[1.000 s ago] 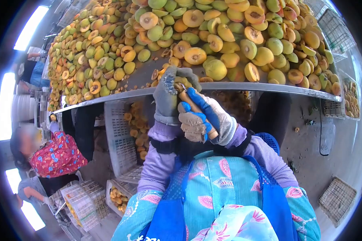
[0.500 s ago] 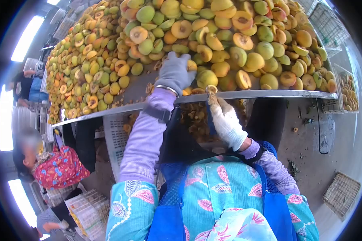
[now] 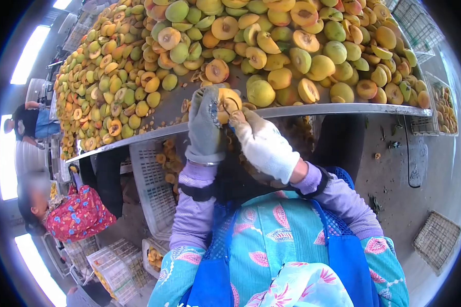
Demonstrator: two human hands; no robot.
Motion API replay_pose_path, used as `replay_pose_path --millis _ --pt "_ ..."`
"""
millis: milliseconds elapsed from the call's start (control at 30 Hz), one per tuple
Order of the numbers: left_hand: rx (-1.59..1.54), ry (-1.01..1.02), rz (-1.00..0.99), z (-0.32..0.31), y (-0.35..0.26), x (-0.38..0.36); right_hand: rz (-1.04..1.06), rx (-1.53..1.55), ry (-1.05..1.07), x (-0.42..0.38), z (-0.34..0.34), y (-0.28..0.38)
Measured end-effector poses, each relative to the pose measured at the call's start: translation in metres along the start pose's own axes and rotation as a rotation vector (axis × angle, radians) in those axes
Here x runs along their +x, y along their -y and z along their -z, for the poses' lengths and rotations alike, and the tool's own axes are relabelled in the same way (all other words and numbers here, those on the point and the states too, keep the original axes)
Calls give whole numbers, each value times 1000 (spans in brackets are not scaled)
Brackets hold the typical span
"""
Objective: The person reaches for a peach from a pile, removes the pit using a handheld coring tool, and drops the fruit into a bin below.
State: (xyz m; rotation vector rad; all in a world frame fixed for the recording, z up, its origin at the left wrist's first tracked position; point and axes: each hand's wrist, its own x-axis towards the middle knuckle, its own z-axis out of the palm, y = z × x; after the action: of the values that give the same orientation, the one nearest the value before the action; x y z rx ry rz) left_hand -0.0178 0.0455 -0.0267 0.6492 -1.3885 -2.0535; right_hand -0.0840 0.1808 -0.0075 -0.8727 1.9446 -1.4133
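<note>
My left hand point(image 3: 205, 120), in a grey glove, is closed around a yellow peach half point(image 3: 229, 104) just over the table's near edge, its cut face turned toward my right hand. In a white, stained glove, my right hand point(image 3: 265, 140) is closed on a small pitting tool point(image 3: 231, 115). Only the tool's thin, dark end shows, against the peach half; my fingers hide the remainder. Beyond my hands, a heap of whole and halved peaches point(image 3: 279, 79) covers much of the metal table point(image 3: 338, 109).
Below the table edge stands a white plastic crate point(image 3: 151, 184) beside cut fruit pieces point(image 3: 170, 158). A crate of fruit point(image 3: 442, 110) is at the right, and a wire basket point(image 3: 435, 240) sits on the floor. A person in a red patterned top point(image 3: 79, 212) is at the left.
My left hand has come back from the heap toward me, now with a peach half in it. My right hand has moved left, bringing the tool against the fruit.
</note>
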Motion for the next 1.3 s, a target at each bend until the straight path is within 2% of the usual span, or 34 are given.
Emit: replay_pose_path --millis 67,100,200,233,300,333,400,433,500,533,600,633,667,700,733,800,833,867,900,933,1000,1067,1133,1200,1267,1300 --pt "1128 -58 -822 -2 2 -2 -77 17 62 4 3 1" --pt "1124 -65 -818 -3 -2 -4 -88 50 81 3 4 3" --pt "1271 112 -648 -6 -19 -9 -99 96 131 1 2 0" --pt "1270 114 -650 -4 -15 -9 -93 111 157 1 2 -1" --pt "174 19 -202 -3 -6 -6 -91 134 145 -2 2 3" --pt "175 23 -201 -7 -4 -8 -89 158 136 -3 1 5" --pt "474 -117 -452 -17 0 -16 -83 183 75 -6 -6 4" --pt "474 -117 -449 -20 1 -16 -80 206 21 -8 -9 1" --pt "-3 -178 -161 -23 4 -16 -68 169 25 -6 -10 -9" --pt "-1 -177 -155 -24 2 -16 -51 132 28 -5 -10 -13" --pt "268 -101 -172 -26 -6 -14 -75 151 70 -1 -7 -14" --pt "269 -99 -172 -25 -6 -13 -94 169 113 0 -6 -13" --pt "488 -100 -288 -24 -6 -11 -93 169 108 0 -10 -13" --pt "703 -101 -404 -25 -5 -9 -178 299 82 -1 -19 -12" --pt "699 -100 -406 -26 -5 -7 -262 429 58 -3 -24 -11" --pt "381 20 -187 -25 -5 -7 -302 503 76 -4 -20 -13" --pt "360 77 -19 -24 -17 -7 -260 394 87 -6 -15 -14" --pt "366 71 -13 -21 -15 -7 -209 284 96 -8 -12 -15" --pt "430 70 -24 -18 -13 -2 -256 476 124 -5 -26 -16" --pt "496 69 -26 -16 -13 0 -252 477 126 -6 -24 -21" --pt "443 65 19 -16 -17 7 -589 1504 629 -9 -9 -16" --pt "226 224 205 -20 -21 7 -653 1507 624 -9 -2 -3" --pt "275 245 165 -18 -11 12 -558 878 256 -15 -5 7" --pt "294 242 135 -21 -8 15 -543 963 242 -13 -6 -1" --pt "179 181 172 -23 -9 16 -686 1402 489 -8 0 -8" --pt "513 329 -155 -23 -10 22 -548 1068 400 -10 -2 -11"
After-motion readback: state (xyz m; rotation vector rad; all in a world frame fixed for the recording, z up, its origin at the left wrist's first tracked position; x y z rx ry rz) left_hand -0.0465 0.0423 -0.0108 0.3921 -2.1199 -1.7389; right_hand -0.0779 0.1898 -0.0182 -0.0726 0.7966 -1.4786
